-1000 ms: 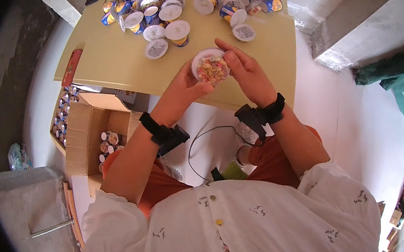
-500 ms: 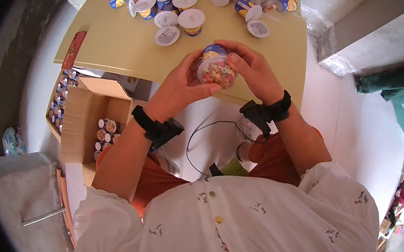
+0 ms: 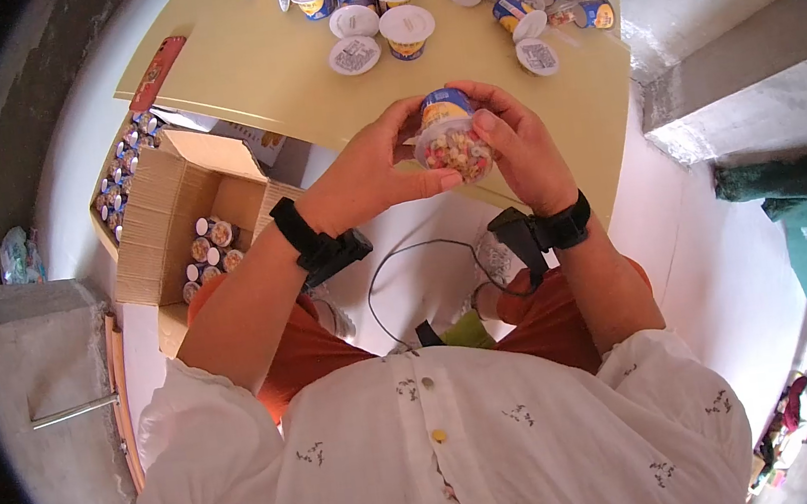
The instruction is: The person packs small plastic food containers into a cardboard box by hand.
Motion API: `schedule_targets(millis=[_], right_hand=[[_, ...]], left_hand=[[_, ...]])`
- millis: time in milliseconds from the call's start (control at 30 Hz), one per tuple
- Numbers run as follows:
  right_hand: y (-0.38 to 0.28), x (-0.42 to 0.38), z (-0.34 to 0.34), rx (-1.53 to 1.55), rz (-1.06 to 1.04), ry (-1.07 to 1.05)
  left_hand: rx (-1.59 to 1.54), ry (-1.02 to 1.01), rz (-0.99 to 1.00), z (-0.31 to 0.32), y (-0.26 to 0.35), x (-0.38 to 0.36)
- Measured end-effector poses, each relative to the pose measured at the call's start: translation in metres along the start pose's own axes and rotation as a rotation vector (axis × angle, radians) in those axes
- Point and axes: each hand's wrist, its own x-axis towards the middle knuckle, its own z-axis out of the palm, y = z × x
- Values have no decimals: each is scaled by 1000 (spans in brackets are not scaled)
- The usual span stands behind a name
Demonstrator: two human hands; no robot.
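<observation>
Between my two hands, over the near edge of the yellowish table (image 3: 301, 73), is a cup (image 3: 451, 135) with a blue and yellow label and a clear dome full of colourful pieces. My left hand (image 3: 383, 166) wraps round its left side, thumb under the dome. Fingers of my right hand (image 3: 524, 151) close on its right side, the thumb near where dome and cup meet. The blue end points away from me, the dome towards me. Farther back on the table are several similar cups (image 3: 406, 34) and white-lidded domes (image 3: 355, 54).
An open cardboard box (image 3: 150, 223) with several filled cups (image 3: 212, 247) stands at the lower left of the table. Behind it is a tray of more cups (image 3: 119, 171). A red phone-like object (image 3: 158, 74) lies at the table's left edge. A cable (image 3: 371, 301) hangs between my legs.
The held cup has turned slightly, showing more of its blue and yellow label. Both hands remain on it and sit slightly farther right in view. The table has shifted right in view.
</observation>
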Motion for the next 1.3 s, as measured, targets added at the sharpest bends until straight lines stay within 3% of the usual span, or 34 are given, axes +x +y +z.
schedule_targets(millis=[167, 367, 567, 633, 767, 867, 933, 1300], right_hand=[[1, -1, -2, -19, -15, -16], [2, -4, 15, 312, 4, 94], [8, 0, 2, 233, 32, 30], [7, 1, -4, 50, 37, 4], [2, 0, 1, 107, 94, 22], [3, -1, 10, 263, 66, 7], [4, 0, 13, 100, -72, -73], [-16, -4, 44, -10, -97, -24]], left_hand=[[91, -10, 44, 0, -2, 2], [-49, 9, 35, 6, 4, 2], [26, 5, -24, 1, 5, 3], [45, -8, -48, 1, 8, 2], [24, 25, -3, 4, 2, 2], [-86, 38, -23, -1, 0, 2], [-120, 67, -107, -4, 8, -2], [-179, 85, -26, -2, 33, -23]])
